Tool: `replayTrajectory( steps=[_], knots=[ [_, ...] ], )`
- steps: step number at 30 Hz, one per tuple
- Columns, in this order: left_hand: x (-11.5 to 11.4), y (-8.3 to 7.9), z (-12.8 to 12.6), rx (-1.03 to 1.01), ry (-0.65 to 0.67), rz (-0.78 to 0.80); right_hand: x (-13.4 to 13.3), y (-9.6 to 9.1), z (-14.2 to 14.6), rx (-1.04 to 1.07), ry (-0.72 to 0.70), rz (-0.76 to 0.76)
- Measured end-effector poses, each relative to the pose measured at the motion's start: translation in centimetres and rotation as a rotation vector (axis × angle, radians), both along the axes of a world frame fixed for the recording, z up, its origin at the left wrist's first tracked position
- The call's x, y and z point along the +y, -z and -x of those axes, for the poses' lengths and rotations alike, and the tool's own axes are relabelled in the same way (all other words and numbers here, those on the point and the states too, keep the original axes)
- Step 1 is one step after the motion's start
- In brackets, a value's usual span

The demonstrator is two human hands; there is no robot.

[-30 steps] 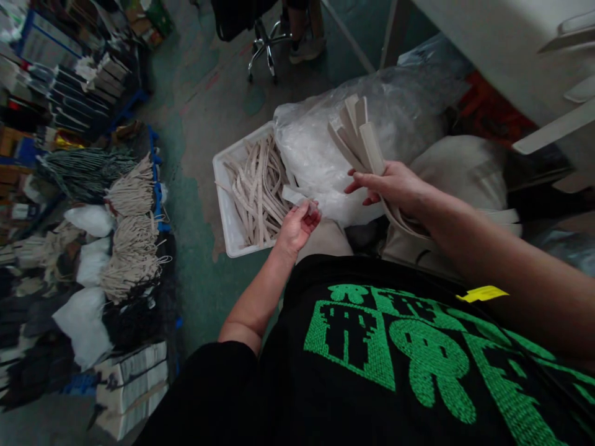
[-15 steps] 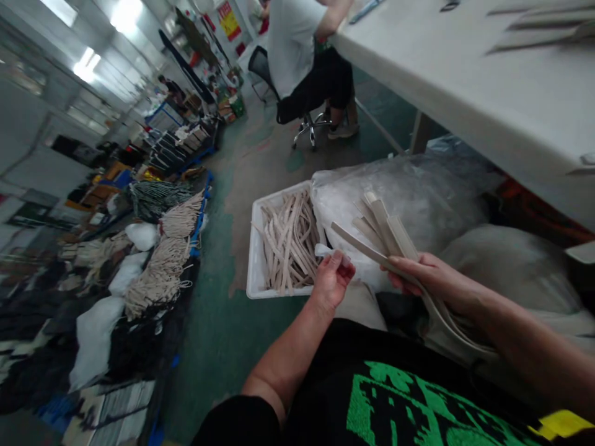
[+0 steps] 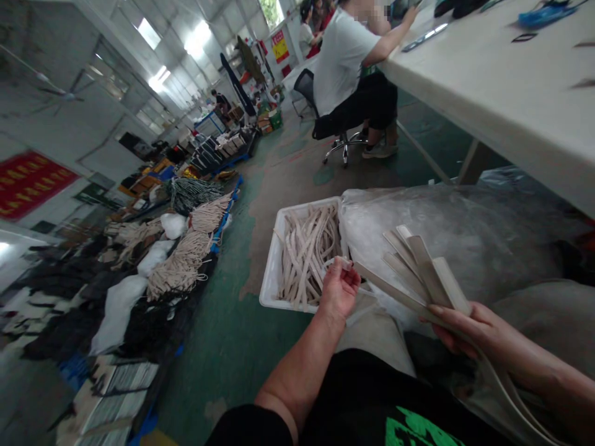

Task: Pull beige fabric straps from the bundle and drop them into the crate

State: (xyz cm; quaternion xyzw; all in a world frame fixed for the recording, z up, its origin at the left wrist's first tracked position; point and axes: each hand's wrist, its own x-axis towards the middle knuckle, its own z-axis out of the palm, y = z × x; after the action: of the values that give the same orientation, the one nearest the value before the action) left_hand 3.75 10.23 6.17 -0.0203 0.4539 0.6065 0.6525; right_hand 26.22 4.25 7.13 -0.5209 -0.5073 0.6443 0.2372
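Note:
My right hand (image 3: 467, 334) is closed around several flat beige straps (image 3: 430, 272). Their ends fan out above the fingers, while the long parts hang down at the lower right. One strap stands apart, its tip close to my left hand (image 3: 341, 291); whether they touch I cannot tell. Between the closed fingers of that left hand is a small whitish, translucent strip (image 3: 343, 262). Just behind it stands a white plastic crate (image 3: 268, 282), which holds a heap of loose beige straps (image 3: 304, 248).
A big clear plastic bag (image 3: 446, 217) lies right of the crate. A white-topped table (image 3: 488, 80) runs along the upper right, with a person (image 3: 344, 68) seated at it on a swivel chair (image 3: 344, 145). Strap bundles (image 3: 179, 266) and white sacks (image 3: 118, 306) fill pallets at left.
My view has swung, so the room sits further right and lower. My right hand's straps have moved rightward and down in view. Both hands keep hold of the same things.

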Motion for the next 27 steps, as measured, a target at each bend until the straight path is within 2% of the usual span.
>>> replayTrajectory(
  steps=[7,14,21,24,27],
  knots=[
    [-0.6,0.6,-0.2,0.054,0.039,0.003,0.0,-0.3,0.6,-0.012,-0.025,0.002],
    [-1.0,-0.2,-0.3,0.123,0.148,-0.021,0.0,-1.4,0.5,-0.066,0.005,0.034],
    [-2.2,2.4,-1.2,0.141,0.397,-0.052,0.5,-2.2,1.4,-0.095,0.066,0.105],
    [-2.4,2.7,-1.3,0.130,0.389,-0.070,0.4,-2.6,1.7,-0.090,0.106,0.116],
    [-1.8,2.5,-0.3,0.156,0.317,-0.115,0.4,-2.4,1.6,-0.095,0.223,0.136]
  ],
)
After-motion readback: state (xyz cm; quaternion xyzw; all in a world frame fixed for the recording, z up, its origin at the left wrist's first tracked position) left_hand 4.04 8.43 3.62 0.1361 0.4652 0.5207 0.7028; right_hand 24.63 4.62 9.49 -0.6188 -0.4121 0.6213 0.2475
